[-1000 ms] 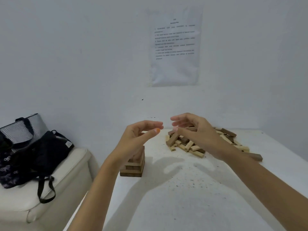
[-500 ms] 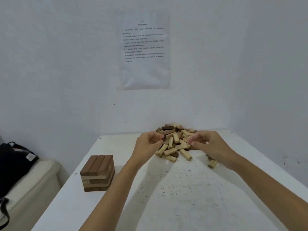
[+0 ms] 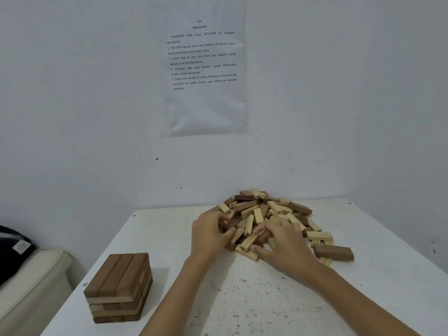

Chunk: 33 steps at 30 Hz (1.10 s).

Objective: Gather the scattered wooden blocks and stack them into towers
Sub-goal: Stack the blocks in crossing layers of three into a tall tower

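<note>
A heap of loose light and dark wooden blocks point(image 3: 264, 212) lies at the back of the white table point(image 3: 266, 299), against the wall. My left hand point(image 3: 209, 235) is at the heap's left edge, fingers curled round a dark block point(image 3: 231, 223). At the heap's near edge, my right hand point(image 3: 284, 242) has its fingers and thumb curled round a light block point(image 3: 247, 243). A short stacked tower point(image 3: 118, 287) with three dark blocks across its top stands near the table's left edge, apart from both hands.
One long dark block point(image 3: 333, 252) lies at the heap's right side. A printed sheet point(image 3: 204, 69) hangs on the wall above. Left of the table is a cream seat point(image 3: 31, 282) with a black bag point(image 3: 14, 248) on it.
Both hands dropped from mid-air into the heap and closed on blocks. The view swung right, so the tower and bag slid left.
</note>
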{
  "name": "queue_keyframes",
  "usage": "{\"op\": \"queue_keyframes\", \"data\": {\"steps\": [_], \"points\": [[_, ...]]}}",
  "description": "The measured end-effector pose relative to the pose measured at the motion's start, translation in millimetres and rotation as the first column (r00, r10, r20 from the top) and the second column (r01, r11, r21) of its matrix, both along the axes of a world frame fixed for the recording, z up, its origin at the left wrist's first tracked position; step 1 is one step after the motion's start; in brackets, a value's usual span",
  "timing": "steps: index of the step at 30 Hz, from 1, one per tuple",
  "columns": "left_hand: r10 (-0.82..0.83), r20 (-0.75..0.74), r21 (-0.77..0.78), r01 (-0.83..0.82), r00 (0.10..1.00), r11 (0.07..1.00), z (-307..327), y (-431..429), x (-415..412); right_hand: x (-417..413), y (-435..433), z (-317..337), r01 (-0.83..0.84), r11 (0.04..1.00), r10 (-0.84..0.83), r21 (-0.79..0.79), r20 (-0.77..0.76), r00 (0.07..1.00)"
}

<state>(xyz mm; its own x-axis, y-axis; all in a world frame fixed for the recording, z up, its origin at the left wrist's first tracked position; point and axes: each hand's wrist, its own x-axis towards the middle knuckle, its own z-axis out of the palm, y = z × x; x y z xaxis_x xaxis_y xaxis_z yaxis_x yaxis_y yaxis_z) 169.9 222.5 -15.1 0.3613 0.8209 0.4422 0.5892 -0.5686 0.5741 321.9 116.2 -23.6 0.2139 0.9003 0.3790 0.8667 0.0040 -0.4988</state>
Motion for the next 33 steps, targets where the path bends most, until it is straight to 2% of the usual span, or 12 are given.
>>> {"op": "queue_keyframes", "data": {"steps": [4,9,11,15,18,21,23,25,27,31,33], "points": [[0.020,-0.018,0.003,-0.020,1.000,1.000,-4.7,4.9,-2.8,1.7,2.4,-0.7,-0.024,1.000,0.025,0.006,-0.046,0.999],[-0.018,0.150,-0.038,0.024,0.988,0.999,-5.0,-1.2,-3.2,1.7,0.2,1.8,-0.019,1.000,0.021,0.019,-0.106,0.994],[-0.034,0.227,-0.036,0.043,0.973,0.998,-1.0,-4.1,-2.7,3.3,-2.0,4.9,-0.006,0.998,0.018,0.056,-0.221,0.975],[-0.061,0.349,-0.012,0.069,0.935,0.998,11.9,-12.7,-2.3,6.2,-7.6,16.7,0.018,0.992,0.048,0.123,-0.515,0.856],[-0.055,0.506,-0.111,0.128,0.861,0.986,20.6,-18.0,-0.6,11.7,-8.4,23.1,0.074,0.984,0.060,0.162,-0.691,0.720],[0.017,0.642,-0.235,0.175,0.766,0.956,29.9,-23.0,1.0,18.2,-8.9,27.2,0.124,0.974,0.077,0.189,-0.793,0.605],[0.058,0.733,-0.310,0.257,0.678,0.915,36.3,-25.9,2.2,23.7,-9.2,34.0,0.162,0.966,0.099,0.203,-0.863,0.495],[0.081,0.792,-0.352,0.344,0.605,0.871,42.9,-28.8,3.7,32.6,-9.6,44.9,0.203,0.955,0.133,0.218,-0.922,0.364],[0.091,0.826,-0.364,0.402,0.557,0.840,48.3,-30.7,7.5,46.1,-10.0,56.6,0.226,0.944,0.176,0.242,-0.945,0.276],[0.098,0.832,-0.392,0.452,0.547,0.801,60.4,-30.8,23.8,74.4,-4.8,70.7,0.202,0.948,0.199,0.245,-0.954,0.223],[0.076,0.823,-0.394,0.469,0.563,0.791,66.6,-28.5,34.8,86.1,3.8,72.4,0.133,0.971,0.157,0.199,-0.948,0.277]]}}
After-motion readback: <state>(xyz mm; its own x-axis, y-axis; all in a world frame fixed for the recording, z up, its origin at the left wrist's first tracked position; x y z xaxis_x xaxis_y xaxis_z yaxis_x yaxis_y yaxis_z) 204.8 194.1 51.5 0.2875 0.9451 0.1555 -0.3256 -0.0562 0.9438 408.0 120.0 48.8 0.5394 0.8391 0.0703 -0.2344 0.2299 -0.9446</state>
